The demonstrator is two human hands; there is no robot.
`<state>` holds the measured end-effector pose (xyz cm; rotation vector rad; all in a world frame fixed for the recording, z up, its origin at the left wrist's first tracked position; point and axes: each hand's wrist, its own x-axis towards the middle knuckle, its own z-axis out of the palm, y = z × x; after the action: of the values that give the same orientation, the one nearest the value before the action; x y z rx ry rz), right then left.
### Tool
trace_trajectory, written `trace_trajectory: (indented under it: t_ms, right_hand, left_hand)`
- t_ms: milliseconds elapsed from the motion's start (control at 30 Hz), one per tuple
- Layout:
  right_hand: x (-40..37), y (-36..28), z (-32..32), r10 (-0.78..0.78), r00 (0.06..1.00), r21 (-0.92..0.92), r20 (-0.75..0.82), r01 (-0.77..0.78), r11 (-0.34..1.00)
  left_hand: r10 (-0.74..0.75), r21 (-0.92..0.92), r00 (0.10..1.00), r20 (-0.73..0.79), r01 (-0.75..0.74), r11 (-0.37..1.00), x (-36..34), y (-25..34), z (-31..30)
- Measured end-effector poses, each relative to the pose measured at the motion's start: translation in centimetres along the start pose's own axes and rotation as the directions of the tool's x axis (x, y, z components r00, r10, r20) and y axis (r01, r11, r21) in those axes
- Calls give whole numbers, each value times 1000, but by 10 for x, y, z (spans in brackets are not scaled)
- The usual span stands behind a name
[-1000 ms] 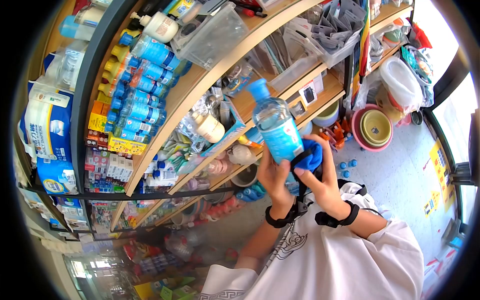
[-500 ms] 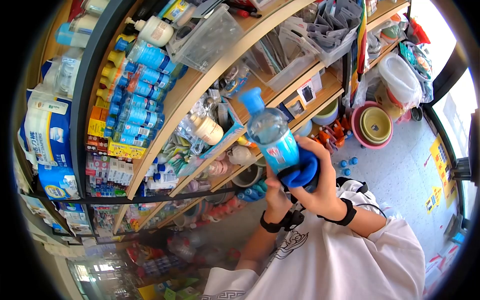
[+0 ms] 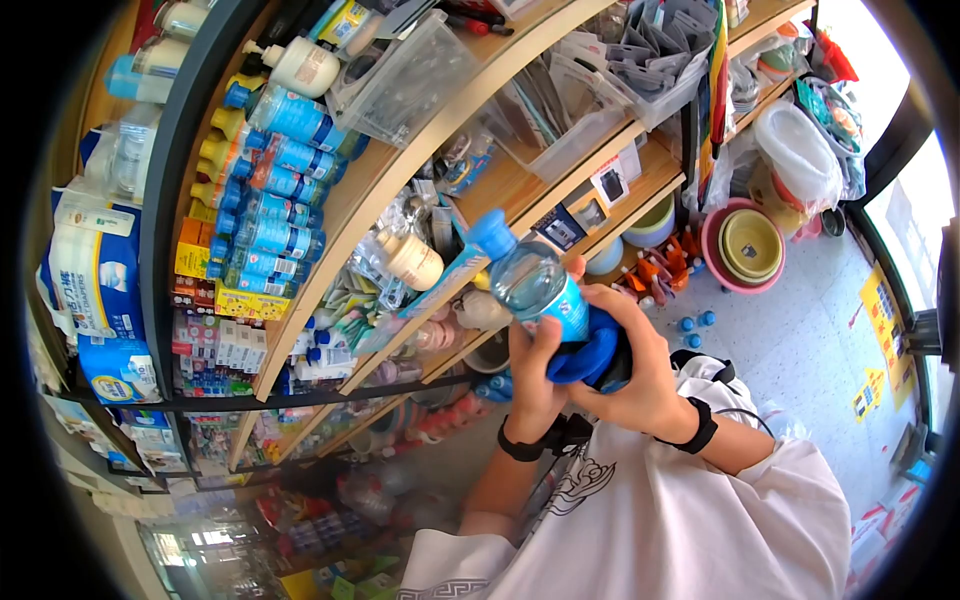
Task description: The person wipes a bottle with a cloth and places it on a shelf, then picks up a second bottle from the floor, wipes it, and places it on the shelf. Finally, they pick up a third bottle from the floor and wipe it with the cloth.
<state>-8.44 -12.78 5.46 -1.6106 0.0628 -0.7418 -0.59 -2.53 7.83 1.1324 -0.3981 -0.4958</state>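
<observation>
A clear bluish plastic bottle (image 3: 530, 275) with a blue cap and blue label is held up in front of me, tilted with its cap toward the upper left. A dark-blue, soft-looking piece of fabric (image 3: 588, 352) with a black edge is bunched around its lower end, hiding the base. My left hand (image 3: 537, 378) is closed on the bottle's lower part, thumb across the label beside the fabric. My right hand (image 3: 638, 370) grips the blue fabric from the right, fingers curled over it against the bottle. Black straps circle both wrists.
Shelves on the left carry rows of blue-labelled bottles (image 3: 275, 235) and a clear plastic bin (image 3: 405, 85). A pink basin (image 3: 712, 245) with nested bowls stands on the floor at right, near several small blue-capped bottles (image 3: 688, 325). Diaper packs (image 3: 95, 270) sit at far left.
The bottle has come lower and slightly left, tilting further, with the fabric still around its lower end. My left hand has shifted up and left, its thumb now over the label.
</observation>
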Motion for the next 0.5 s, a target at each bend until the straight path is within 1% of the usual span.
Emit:
trace_trajectory:
  t_ms: [33,67,100,133,167,200,233,267,300,333,367,400,433,500]
  right_hand:
    - [-1,-1,1,-50,999,-11,-17,50,999]
    - [-2,-1,2,-73,997,-34,-30,72,997]
    - [-2,-1,1,-74,997,-33,-33,73,997]
    - [-2,-2,-2,-51,999,-32,-4,50,998]
    - [-3,-1,-4,-28,999,-29,27,29,999]
    - [-4,2,-5,-30,999,-22,30,31,999]
    - [-6,7,-6,13,999,55,45,-15,998]
    - [-8,10,-6,54,996,132,65,-62,989]
    - [-8,11,-7,53,997,131,57,-60,990]
    - [-10,14,-5,91,996,241,26,-95,966]
    - [-13,17,-2,132,991,348,1,-124,929]
    - [-14,16,-5,228,974,445,-7,-201,873]
    - [-14,13,2,358,934,661,-3,-267,701]
    - [-15,8,12,580,815,797,-2,-348,493]
  left_hand:
    - [-3,2,1000,2,3,1000,-2,-1,0]
    - [26,25,999,-32,-25,999,-5,-3,-1]
    - [57,49,996,-65,-54,997,-5,-5,-3]
    - [104,29,991,-83,-102,994,-4,-6,-5]
    - [107,33,991,-84,-104,994,-1,-5,-5]
    - [186,36,981,-48,-184,982,4,-1,-5]
    - [265,38,964,-14,-264,964,8,3,-5]
    - [284,-2,958,-43,-284,959,9,4,-1]
    - [293,9,955,-49,-293,956,9,4,3]
    - [328,-31,937,-123,-334,942,8,4,6]
    - [360,-68,912,-196,-379,923,8,2,9]
    - [410,-95,876,-253,-444,891,10,-3,12]
    - [465,-79,834,-297,-507,858,8,-10,17]
    - [595,56,755,-275,-606,794,5,-25,22]
